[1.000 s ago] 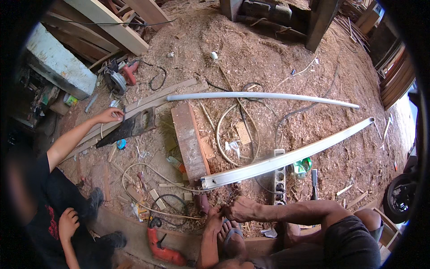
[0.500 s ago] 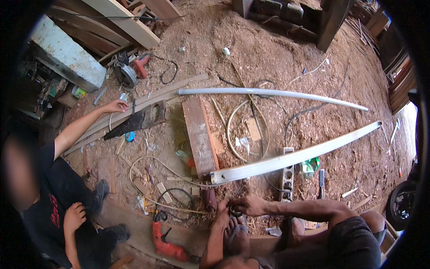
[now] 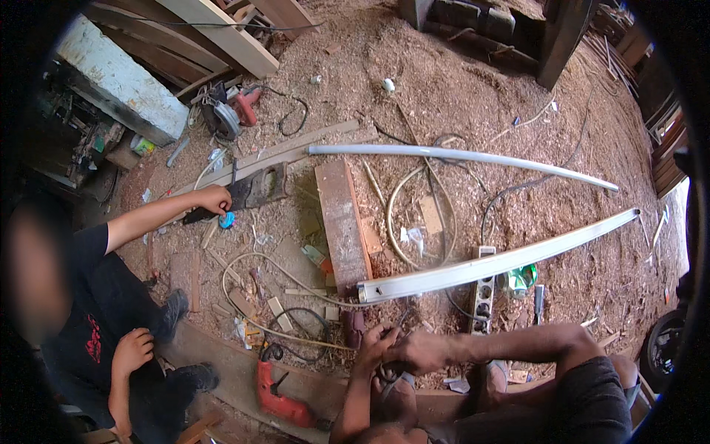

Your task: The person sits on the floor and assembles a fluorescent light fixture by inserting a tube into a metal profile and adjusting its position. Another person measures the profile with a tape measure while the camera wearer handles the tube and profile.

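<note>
My left hand (image 3: 375,348) and my right hand (image 3: 420,351) are close together above my sandalled foot, at the lower middle. Both are closed around a small dark ring-shaped thing (image 3: 387,372), mostly hidden by my fingers; its kind is not clear. Just beyond them lies the near end of a long white lamp fixture (image 3: 495,265), resting over a white power strip (image 3: 483,296). A dark reddish cylinder (image 3: 353,329) stands beside my left hand.
At left, a co-worker's hand (image 3: 215,199) is at a blue tape measure (image 3: 227,220) beside a handsaw (image 3: 259,186). A red drill (image 3: 279,399), wooden block (image 3: 342,226), white tube (image 3: 458,154), circular saw (image 3: 229,112) and looped cable (image 3: 390,214) lie on shavings.
The co-worker's hand has come down from beyond the saw to the blue tape measure. My hands stay together, my right hand shifted slightly over the dark ring. The view has moved a little.
</note>
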Demonstrator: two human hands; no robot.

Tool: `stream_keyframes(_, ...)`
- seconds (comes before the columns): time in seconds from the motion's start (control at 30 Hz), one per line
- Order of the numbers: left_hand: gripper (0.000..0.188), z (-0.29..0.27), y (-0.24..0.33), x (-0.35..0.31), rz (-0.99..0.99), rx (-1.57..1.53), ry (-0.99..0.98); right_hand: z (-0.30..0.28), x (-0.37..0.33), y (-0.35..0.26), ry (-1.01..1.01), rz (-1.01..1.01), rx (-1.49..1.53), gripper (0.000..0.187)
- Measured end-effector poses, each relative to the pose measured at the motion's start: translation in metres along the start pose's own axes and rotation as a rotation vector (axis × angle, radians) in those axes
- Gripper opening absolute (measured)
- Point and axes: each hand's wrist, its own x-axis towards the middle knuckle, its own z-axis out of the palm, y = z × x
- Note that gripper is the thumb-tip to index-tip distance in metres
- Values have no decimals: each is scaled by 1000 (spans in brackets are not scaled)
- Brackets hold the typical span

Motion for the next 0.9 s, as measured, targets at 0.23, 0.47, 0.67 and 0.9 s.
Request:
stream_keyframes(0.23,32,-1,11,4,-29,-539,-185,-29,-1,6,-112,141,-152,40)
stream_keyframes(0.47,28,-6,4,8,-42,-592,-82,-43,-10,36,57,390,-482,40)
stream_keyframes(0.67,27,-8,8,-2,-137,-735,-56,-44,-21,47,189,269,-649,29)
stream_keyframes(0.9,37,4,16,-18,-29,-300,18,-98,-16,44,-26,777,-651,20)
